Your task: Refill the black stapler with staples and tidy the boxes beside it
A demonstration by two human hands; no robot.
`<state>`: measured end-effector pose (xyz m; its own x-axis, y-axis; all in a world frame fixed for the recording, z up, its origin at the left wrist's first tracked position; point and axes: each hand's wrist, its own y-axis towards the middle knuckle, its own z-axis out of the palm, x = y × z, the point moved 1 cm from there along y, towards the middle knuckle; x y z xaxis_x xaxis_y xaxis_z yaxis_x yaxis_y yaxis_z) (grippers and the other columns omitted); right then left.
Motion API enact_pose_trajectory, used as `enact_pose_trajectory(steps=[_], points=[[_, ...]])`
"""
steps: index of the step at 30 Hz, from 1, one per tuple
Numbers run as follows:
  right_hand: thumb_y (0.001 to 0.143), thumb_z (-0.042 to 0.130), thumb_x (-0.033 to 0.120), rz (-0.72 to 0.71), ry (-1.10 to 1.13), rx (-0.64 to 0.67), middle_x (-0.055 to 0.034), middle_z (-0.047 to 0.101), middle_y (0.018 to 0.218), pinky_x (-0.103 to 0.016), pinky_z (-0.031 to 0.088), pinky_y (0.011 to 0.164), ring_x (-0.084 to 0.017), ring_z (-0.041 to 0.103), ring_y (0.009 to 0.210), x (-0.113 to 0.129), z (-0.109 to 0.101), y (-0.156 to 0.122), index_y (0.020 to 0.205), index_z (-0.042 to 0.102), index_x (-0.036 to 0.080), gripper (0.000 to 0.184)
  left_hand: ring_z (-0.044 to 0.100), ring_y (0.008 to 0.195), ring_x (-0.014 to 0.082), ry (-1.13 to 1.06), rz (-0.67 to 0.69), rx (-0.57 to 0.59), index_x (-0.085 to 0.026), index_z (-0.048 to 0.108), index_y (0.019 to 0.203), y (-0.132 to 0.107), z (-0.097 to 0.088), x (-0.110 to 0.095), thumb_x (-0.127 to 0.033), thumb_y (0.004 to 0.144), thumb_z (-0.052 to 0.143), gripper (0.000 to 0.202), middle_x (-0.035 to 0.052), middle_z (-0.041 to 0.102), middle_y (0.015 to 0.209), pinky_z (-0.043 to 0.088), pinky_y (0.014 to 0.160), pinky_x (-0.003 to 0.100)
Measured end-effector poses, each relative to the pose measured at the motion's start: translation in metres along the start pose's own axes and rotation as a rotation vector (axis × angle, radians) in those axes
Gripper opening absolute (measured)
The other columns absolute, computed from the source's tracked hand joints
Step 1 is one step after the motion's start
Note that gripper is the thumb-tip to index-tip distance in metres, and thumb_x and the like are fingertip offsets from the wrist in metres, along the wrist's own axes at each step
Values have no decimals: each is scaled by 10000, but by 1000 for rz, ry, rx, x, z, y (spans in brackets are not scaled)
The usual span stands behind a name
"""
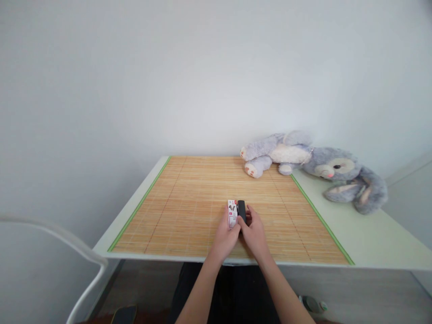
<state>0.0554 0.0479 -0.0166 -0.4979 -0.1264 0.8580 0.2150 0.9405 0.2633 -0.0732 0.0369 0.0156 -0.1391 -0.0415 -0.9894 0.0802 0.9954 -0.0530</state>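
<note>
Near the front middle of the mat, my left hand (225, 235) is closed around a small white box (232, 211) with red and pink print and a dark picture on its face. Right beside it, a black stapler (241, 209) is in my right hand (254, 231), whose fingers wrap its right side. Both thumbs lie over the lower ends of the two things, hiding those parts. The box and the stapler stand side by side, pointing away from me.
A bamboo mat (202, 189) with green edging covers much of the white table (364, 238). A grey plush rabbit (292, 153) lies at the back right. A white cable-like tube (77, 247) curves at left. On the floor are a dark flat object (124, 315) and a bottle (312, 304).
</note>
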Motion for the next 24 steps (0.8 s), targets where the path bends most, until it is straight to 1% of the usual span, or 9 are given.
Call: enact_pose_trajectory(steps=[3,5,7,9,12,14,17,21,24], points=[[879,606,468,50,10,-28,-127,732,1097,-455,568,895,-290,685,934,-2,-8,10,1486,524,134,697,525,1389,276,267,45,-95,-191,298,1605,-7,-1,-7,-330,891,601,788,118,512,1549,421,1170,407],[862,614,464,58,-24,-54,-113,715,1054,-447,564,859,-270,662,880,-5,-17,17,1445,555,129,674,490,1393,325,508,69,-201,-174,378,1556,-12,-1,-13,-393,862,650,777,158,534,1500,388,1172,457],[874,599,471,35,-63,-83,-109,698,1059,-441,553,855,-260,643,883,-8,-29,21,1416,574,141,635,502,1348,348,682,73,-266,-176,446,1498,-15,0,-19,-417,837,679,742,173,571,1416,391,1139,480],[905,572,486,2,-78,-93,-111,689,1085,-435,544,859,-256,633,905,-10,-39,22,1397,585,159,591,562,1248,329,764,60,-280,-209,532,1409,-18,-1,-21,-397,849,665,606,149,622,1299,429,1070,458],[938,545,496,-22,-62,-86,-116,683,1123,-429,538,858,-255,630,930,-13,-47,20,1379,593,171,549,622,1103,280,798,60,-259,-266,633,1262,-24,-8,-20,-347,894,607,378,96,666,1151,463,979,398],[943,545,494,-24,-51,-94,-121,681,1139,-428,534,866,-259,631,947,-13,-47,19,1370,597,173,537,628,1070,261,794,89,-256,-288,657,1233,-27,-19,-16,-336,911,588,333,75,675,1129,471,955,371],[937,559,492,-22,-44,-107,-121,684,1142,-430,530,874,-264,634,964,-12,-46,18,1359,604,181,526,622,1072,252,789,121,-313,-287,661,1265,-24,-46,-8,-355,925,591,354,69,673,1151,482,947,361],[934,575,487,-18,-30,-104,-113,691,1123,-426,535,846,-262,638,932,-13,-45,19,1360,600,196,517,611,1083,246,813,192,-331,-258,666,1299,6,-84,6,-288,917,614,386,74,668,1141,476,985,386],[932,582,478,-26,-28,-107,-105,690,1112,-421,534,831,-260,636,922,-14,-44,19,1346,606,211,494,601,1096,242,814,254,-318,-259,678,1293,30,-102,12,-256,905,633,391,72,658,1168,474,1009,401]])
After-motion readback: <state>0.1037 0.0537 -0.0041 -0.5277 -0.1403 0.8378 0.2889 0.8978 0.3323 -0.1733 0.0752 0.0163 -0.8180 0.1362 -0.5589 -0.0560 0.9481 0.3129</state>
